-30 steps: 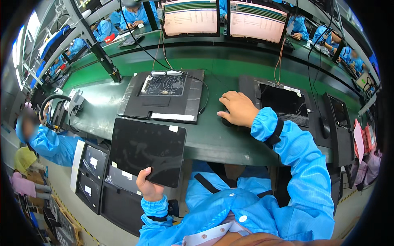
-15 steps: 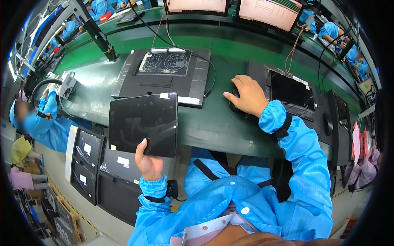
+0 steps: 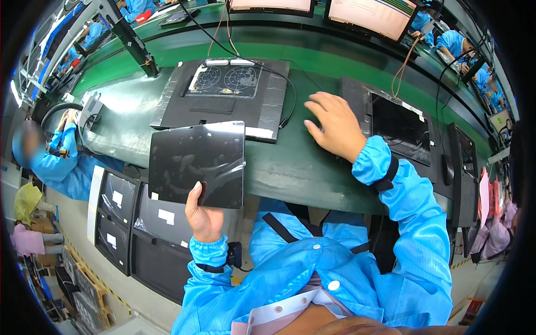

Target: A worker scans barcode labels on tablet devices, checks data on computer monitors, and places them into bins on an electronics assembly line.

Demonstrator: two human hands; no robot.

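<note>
Left of centre, the left hand (image 3: 205,221) pinched a tablet (image 3: 195,159) by its lower edge. Right of centre, the right hand (image 3: 339,128) was spread above the bench (image 3: 304,173), holding nothing visible. The left hand's low grip could have let the tablet tip and drop.

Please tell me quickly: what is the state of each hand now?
Left hand: closed, holding the black tablet by its lower edge.
Right hand: open, over the green table, nothing seen held; its palm is hidden.
</note>
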